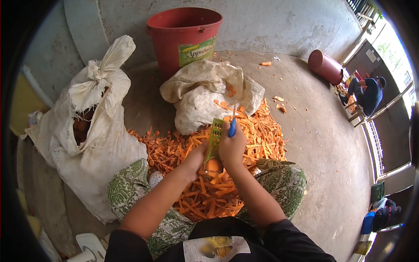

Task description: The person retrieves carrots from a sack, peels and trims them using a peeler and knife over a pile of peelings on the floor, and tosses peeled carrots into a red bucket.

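Observation:
My left hand [197, 160] is closed around an orange carrot [213, 165], whose rounded end shows between my hands. Fingers of my right hand [232, 145] wrap a green peeler [214, 136] with holes along its handle, its lower end lying over the carrot. Also in the right hand is a knife [232, 126] with a blue handle, its thin blade pointing away from me. Below and beyond both hands spreads a heap of carrot peelings [262, 135]. My fingertips are partly hidden behind the tools.
A white sack [104, 170], tied at the top with a torn opening, stands at left. Another crumpled sack [194, 111] lies on the peelings before a red bucket [168, 48]. Far right, a person [372, 97] sits near a tipped red barrel [324, 67]. Carrot scraps dot the floor.

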`<state>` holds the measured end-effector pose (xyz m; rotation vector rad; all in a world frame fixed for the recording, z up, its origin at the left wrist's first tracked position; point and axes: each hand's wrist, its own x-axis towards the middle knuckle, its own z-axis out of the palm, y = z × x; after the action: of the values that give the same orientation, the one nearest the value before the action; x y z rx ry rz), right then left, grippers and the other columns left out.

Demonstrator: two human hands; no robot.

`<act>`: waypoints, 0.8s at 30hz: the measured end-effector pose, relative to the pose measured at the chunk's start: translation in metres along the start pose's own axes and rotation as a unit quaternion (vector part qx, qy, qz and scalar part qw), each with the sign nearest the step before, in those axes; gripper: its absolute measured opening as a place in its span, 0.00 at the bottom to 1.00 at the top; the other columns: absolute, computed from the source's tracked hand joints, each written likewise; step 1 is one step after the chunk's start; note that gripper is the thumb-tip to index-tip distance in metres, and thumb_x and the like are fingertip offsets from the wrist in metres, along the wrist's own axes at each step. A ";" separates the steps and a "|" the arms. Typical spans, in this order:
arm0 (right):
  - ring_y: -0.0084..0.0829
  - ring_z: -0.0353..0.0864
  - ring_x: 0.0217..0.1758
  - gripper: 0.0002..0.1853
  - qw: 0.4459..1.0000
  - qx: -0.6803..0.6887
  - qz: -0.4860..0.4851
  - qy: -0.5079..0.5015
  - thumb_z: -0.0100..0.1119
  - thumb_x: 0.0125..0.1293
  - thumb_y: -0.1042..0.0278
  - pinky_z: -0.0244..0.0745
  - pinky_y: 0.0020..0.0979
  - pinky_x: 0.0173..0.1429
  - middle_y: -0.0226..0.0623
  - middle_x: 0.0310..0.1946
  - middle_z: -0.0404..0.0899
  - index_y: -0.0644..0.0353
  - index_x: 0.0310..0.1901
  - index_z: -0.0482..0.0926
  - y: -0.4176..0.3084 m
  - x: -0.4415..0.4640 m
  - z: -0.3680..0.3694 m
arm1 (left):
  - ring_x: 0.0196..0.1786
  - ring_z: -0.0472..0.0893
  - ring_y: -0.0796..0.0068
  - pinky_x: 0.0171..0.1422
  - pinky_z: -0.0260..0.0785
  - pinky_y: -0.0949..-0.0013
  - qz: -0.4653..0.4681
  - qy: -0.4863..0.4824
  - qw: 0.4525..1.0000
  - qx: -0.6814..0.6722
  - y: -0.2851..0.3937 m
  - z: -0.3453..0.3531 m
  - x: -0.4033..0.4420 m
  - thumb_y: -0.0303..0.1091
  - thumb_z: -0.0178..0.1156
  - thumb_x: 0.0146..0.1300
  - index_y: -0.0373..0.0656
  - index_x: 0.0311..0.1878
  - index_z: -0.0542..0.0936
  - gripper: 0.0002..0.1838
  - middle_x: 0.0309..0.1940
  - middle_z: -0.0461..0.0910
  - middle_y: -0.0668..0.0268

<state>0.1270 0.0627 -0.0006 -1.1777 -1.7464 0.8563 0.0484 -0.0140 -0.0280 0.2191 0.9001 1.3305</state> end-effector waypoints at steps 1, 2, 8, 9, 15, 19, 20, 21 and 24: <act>0.32 0.64 0.18 0.15 1.000 -0.018 -0.001 0.003 0.48 0.65 0.59 0.61 0.33 0.26 0.37 0.15 0.66 0.64 0.27 0.69 0.001 0.001 0.001 | 0.35 0.79 0.74 0.39 0.74 0.70 0.002 -0.009 1.000 0.014 0.001 0.002 0.000 0.50 0.37 0.67 0.43 0.49 0.69 0.21 0.36 0.77 0.65; 0.34 0.66 0.19 0.16 0.999 -0.036 -0.003 0.006 0.48 0.64 0.59 0.61 0.35 0.26 0.39 0.15 0.67 0.64 0.27 0.70 0.003 0.004 0.002 | 0.35 0.79 0.74 0.39 0.74 0.70 0.002 -0.008 1.000 0.014 0.003 0.005 -0.004 0.50 0.37 0.67 0.43 0.49 0.69 0.21 0.36 0.77 0.65; 0.42 0.73 0.22 0.15 0.973 -0.085 0.071 0.205 0.47 0.64 0.60 0.65 0.40 0.29 0.44 0.20 0.74 0.64 0.29 0.74 0.086 0.097 -0.021 | 0.35 0.77 0.76 0.41 0.71 0.73 -0.073 -0.071 0.983 0.151 -0.013 0.014 -0.020 0.48 0.35 0.68 0.38 0.49 0.69 0.23 0.36 0.76 0.62; 0.39 0.71 0.21 0.15 0.964 -0.094 0.109 0.224 0.47 0.64 0.60 0.64 0.38 0.29 0.42 0.19 0.73 0.65 0.29 0.73 0.102 0.110 -0.027 | 0.35 0.77 0.76 0.41 0.71 0.73 -0.073 -0.072 0.983 0.152 -0.013 0.012 -0.019 0.48 0.35 0.68 0.38 0.49 0.69 0.23 0.36 0.76 0.62; 0.25 0.63 0.19 0.16 0.990 0.047 0.064 0.117 0.48 0.64 0.58 0.61 0.30 0.26 0.33 0.15 0.67 0.65 0.28 0.72 0.055 0.098 -0.042 | 0.32 0.79 0.72 0.35 0.74 0.71 0.028 -0.007 0.989 0.145 0.009 -0.005 -0.011 0.48 0.41 0.66 0.39 0.49 0.67 0.21 0.32 0.76 0.60; 0.20 0.61 0.19 0.16 0.999 0.038 -0.002 -0.020 0.48 0.64 0.58 0.59 0.29 0.24 0.31 0.14 0.65 0.65 0.29 0.72 -0.001 0.067 -0.049 | 0.31 0.79 0.73 0.35 0.73 0.71 0.105 0.036 0.982 0.150 0.018 -0.005 -0.004 0.49 0.43 0.65 0.39 0.50 0.68 0.22 0.33 0.76 0.61; 0.20 0.61 0.19 0.16 0.998 0.001 -0.011 -0.066 0.48 0.64 0.58 0.59 0.29 0.24 0.31 0.14 0.65 0.65 0.29 0.71 -0.006 0.059 -0.052 | 0.31 0.79 0.73 0.35 0.73 0.71 0.105 0.035 0.983 0.149 0.019 -0.007 -0.004 0.49 0.43 0.65 0.39 0.50 0.68 0.22 0.33 0.76 0.61; 0.20 0.61 0.19 0.15 0.997 -0.013 -0.039 -0.072 0.48 0.64 0.59 0.59 0.29 0.24 0.32 0.14 0.65 0.65 0.28 0.71 -0.005 0.052 -0.052 | 0.32 0.79 0.73 0.36 0.74 0.70 0.078 0.025 0.990 0.113 0.020 -0.012 -0.003 0.49 0.43 0.65 0.40 0.49 0.68 0.21 0.33 0.76 0.61; 0.21 0.60 0.17 0.15 0.997 0.034 0.009 -0.073 0.48 0.65 0.59 0.58 0.28 0.24 0.31 0.14 0.64 0.64 0.28 0.70 0.007 0.034 -0.050 | 0.36 0.78 0.73 0.38 0.74 0.68 0.028 -0.001 0.999 0.024 0.016 -0.014 -0.001 0.50 0.42 0.66 0.41 0.50 0.69 0.21 0.36 0.76 0.61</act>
<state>0.1681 0.1015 0.0231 -1.1102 -1.8100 1.0266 0.0275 -0.0157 -0.0266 0.2850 0.9306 1.3619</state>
